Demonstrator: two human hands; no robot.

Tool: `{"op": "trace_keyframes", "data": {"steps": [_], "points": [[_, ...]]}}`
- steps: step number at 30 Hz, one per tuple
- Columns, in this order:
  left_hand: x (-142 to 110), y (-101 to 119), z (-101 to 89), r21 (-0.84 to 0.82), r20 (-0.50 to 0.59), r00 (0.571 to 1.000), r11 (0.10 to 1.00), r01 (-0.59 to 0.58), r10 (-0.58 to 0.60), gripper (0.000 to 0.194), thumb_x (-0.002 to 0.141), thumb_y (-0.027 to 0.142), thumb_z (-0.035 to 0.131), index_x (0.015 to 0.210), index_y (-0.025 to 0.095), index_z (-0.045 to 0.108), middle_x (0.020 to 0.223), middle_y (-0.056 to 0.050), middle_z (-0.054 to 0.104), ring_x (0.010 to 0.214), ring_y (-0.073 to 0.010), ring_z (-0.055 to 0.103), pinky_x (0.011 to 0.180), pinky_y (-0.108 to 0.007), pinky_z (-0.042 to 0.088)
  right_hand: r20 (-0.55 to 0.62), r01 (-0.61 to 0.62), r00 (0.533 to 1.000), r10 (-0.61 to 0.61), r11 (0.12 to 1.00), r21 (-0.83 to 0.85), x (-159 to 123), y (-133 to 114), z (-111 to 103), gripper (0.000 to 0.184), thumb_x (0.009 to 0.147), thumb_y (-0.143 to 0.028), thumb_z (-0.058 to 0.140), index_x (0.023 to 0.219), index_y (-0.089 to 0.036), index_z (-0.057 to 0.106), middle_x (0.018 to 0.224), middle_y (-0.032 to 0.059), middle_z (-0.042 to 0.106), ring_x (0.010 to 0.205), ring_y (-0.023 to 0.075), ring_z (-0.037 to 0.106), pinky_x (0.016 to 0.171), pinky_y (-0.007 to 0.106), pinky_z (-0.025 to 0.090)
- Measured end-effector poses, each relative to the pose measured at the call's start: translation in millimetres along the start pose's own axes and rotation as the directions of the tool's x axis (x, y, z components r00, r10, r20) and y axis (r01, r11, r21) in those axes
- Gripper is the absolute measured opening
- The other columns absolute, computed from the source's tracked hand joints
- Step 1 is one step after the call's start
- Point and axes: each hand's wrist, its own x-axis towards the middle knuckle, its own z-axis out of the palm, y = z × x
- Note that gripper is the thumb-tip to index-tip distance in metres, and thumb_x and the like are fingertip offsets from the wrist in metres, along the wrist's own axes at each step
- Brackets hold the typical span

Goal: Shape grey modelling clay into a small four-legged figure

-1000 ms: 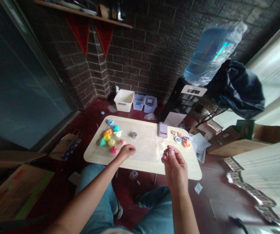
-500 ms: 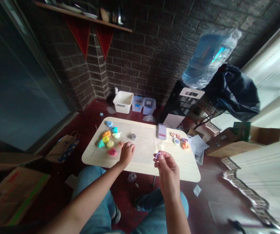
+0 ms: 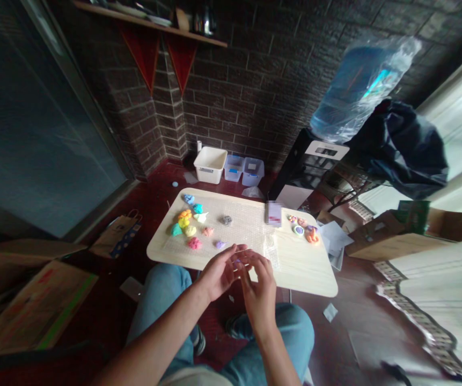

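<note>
My right hand (image 3: 259, 281) is in front of the table's near edge, its fingertips closed around a small bit of purple modelling clay (image 3: 237, 261). Facing it, my left hand (image 3: 219, 273) has its palm turned inward and its fingers stretched loosely apart, close against the right fingertips. Some of the purple bit is hidden between the hands. Just beyond them, a purple clay lump (image 3: 220, 244) lies on bubble wrap (image 3: 243, 219). Left of it are a red-pink lump (image 3: 194, 243), a salmon lump (image 3: 208, 231) and a pale yellow lump (image 3: 190, 231).
More clay lumps, including a grey one (image 3: 226, 220), lie on the table (image 3: 303, 273). Shaped clay pieces (image 3: 312, 235) sit at its right end, near a pale packet (image 3: 273, 213). Behind stand plastic bins (image 3: 210, 165) and a water dispenser (image 3: 295, 171); cardboard boxes (image 3: 29, 305) flank both sides.
My left hand has left the clay lumps and come back toward the right, uncovering the purple lump. My right hand has moved left with its purple bit, so both hands meet.
</note>
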Motion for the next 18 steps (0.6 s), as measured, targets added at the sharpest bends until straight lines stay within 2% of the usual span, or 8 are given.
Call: {"op": "trace_keyframes", "data": {"steps": [1,3,6,9,12,15,18], "points": [[10.2,-13.2,-9.0,0.061,-0.043,0.999,0.998,-0.001,0.004,0.046,0.099,0.044,0.034,0.121,0.013,0.060,0.120,-0.017,0.066,0.109,-0.0236,0.065,0.092,-0.040,0.053,-0.011,-0.109,0.994,0.111,0.989,0.097,-1.1,3.5,-1.6,0.010,0.087,-0.031,0.064,0.090,-0.024,0.070,0.095,0.0053,0.069,0.093,0.0222,0.061,0.085,0.038,0.047],[33.8,-36.8,-28.1,0.207,-0.146,0.989,0.978,0.002,0.029,0.035,0.096,0.038,0.047,0.117,0.013,0.061,0.124,-0.017,0.063,0.112,-0.0253,0.062,0.093,-0.043,0.052,-0.007,-0.304,0.948,0.319,0.907,0.291,-2.7,12.2,-5.5,0.017,0.085,-0.039,0.066,0.085,-0.021,0.066,0.083,0.0032,0.068,0.081,0.0188,0.062,0.077,0.033,0.049],[64.8,-63.4,-52.6,0.429,-0.229,0.967,0.903,-0.002,0.111,0.034,0.091,0.035,0.058,0.120,0.017,0.059,0.129,-0.011,0.058,0.115,-0.0250,0.058,0.096,-0.049,0.049,0.052,-0.455,0.868,0.494,0.750,0.480,-5.1,26.2,-10.5,0.026,0.078,-0.043,0.074,0.082,-0.020,0.064,0.079,0.0013,0.068,0.070,0.0145,0.061,0.066,0.027,0.048],[81.4,-81.7,-66.1,0.587,-0.211,0.961,0.810,-0.019,0.176,0.037,0.091,0.035,0.060,0.123,0.017,0.057,0.129,-0.010,0.057,0.112,-0.0247,0.059,0.093,-0.048,0.051,0.066,-0.486,0.836,0.545,0.679,0.551,-7.7,36.4,-13.3,0.031,0.075,-0.042,0.077,0.092,-0.020,0.065,0.083,0.0013,0.070,0.068,0.0129,0.063,0.064,0.026,0.048],[88.0,-91.8,-72.4,0.680,-0.160,0.963,0.731,-0.050,0.215,0.036,0.091,0.035,0.059,0.123,0.017,0.057,0.128,-0.010,0.058,0.111,-0.0242,0.059,0.093,-0.047,0.051,0.045,-0.481,0.836,0.547,0.691,0.540,-7.6,41.1,-14.4,0.040,0.075,-0.043,0.076,0.106,-0.021,0.064,0.085,0.0024,0.072,0.068,0.0135,0.065,0.065,0.027,0.050],[90.1,-90.7,-74.6,0.712,-0.082,0.972,0.696,-0.098,0.222,0.035,0.091,0.035,0.059,0.121,0.016,0.058,0.124,-0.010,0.060,0.107,-0.0232,0.061,0.090,-0.046,0.053,0.030,-0.474,0.846,0.532,0.727,0.497,-2.4,44.3,-13.5,0.038,0.075,-0.044,0.075,0.101,-0.019,0.066,0.083,0.0028,0.071,0.063,0.0129,0.065,0.059,0.026,0.050],[82.8,-77.2,-68.4,0.688,0.016,0.977,0.707,-0.166,0.215,0.027,0.091,0.031,0.060,0.112,0.015,0.061,0.112,-0.008,0.065,0.099,-0.0202,0.064,0.086,-0.042,0.054,0.021,-0.465,0.855,0.519,0.747,0.475,7.3,52.3,-10.2,0.037,0.072,-0.046,0.076,0.092,-0.017,0.068,0.078,0.0023,0.070,0.059,0.0123,0.063,0.053,0.024,0.049]]}}
